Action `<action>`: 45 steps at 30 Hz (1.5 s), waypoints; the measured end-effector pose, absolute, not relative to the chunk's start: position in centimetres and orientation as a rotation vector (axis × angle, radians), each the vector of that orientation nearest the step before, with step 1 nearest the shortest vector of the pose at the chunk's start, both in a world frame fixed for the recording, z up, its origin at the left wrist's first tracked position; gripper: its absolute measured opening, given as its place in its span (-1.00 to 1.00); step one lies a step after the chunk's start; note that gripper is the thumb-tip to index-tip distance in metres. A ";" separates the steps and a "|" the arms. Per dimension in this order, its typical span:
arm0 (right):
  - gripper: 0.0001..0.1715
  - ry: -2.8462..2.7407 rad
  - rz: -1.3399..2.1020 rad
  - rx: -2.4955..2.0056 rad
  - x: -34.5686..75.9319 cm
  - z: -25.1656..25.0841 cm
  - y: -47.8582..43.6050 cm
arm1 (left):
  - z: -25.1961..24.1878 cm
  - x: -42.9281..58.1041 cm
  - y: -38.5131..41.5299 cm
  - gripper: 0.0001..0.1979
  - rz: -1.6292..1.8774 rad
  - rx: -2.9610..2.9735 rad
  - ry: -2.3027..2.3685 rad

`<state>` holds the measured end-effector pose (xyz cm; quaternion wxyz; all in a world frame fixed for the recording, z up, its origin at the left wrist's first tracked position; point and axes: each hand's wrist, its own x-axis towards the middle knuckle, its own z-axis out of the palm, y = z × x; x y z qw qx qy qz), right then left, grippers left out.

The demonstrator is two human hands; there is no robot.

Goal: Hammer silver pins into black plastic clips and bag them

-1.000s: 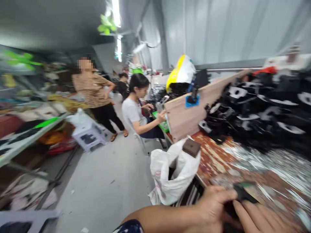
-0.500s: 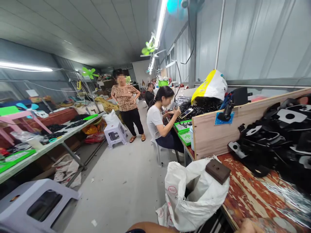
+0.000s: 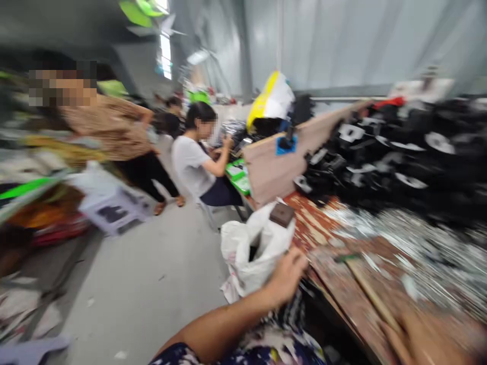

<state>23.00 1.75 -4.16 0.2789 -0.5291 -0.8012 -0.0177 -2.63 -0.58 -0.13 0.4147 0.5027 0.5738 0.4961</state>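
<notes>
The whole view is smeared by motion. My left hand [image 3: 287, 274] reaches out at the front edge of the worn red-brown table [image 3: 342, 289], right beside a white plastic bag [image 3: 247, 253]. Its fingers look curled, but the blur hides whether they hold anything. A small brown block [image 3: 282, 214] rests on top of the bag. My right hand [image 3: 414, 339] lies low on the table at the bottom right, too blurred to read. Shiny metal pieces [image 3: 418, 243] are scattered over the table behind it.
A big heap of black parts [image 3: 399, 157] fills the table's far right behind a wooden board [image 3: 274, 167]. A seated person [image 3: 194, 162] works beyond the board and another person [image 3: 114, 132] stands in the aisle. A white stool [image 3: 110, 208] stands on the grey floor.
The camera has swung down and right again, and the view went blurry. My left forearm and hand have come up into view beside the white bag; my right hand shows at the bottom right.
</notes>
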 end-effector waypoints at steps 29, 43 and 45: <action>-0.32 -2.230 0.211 -1.507 25.2 0.8 -5.6 | -3.5 0.6 2.1 -0.64 1.102 1.519 1.540; -0.61 -2.118 0.356 -1.289 21.9 3.1 -2.4 | -0.3 0.7 0.5 -0.60 1.178 1.176 1.183; -0.70 -2.167 0.562 -1.201 21.0 3.5 -3.1 | -0.6 1.5 0.5 -0.57 1.109 1.114 1.142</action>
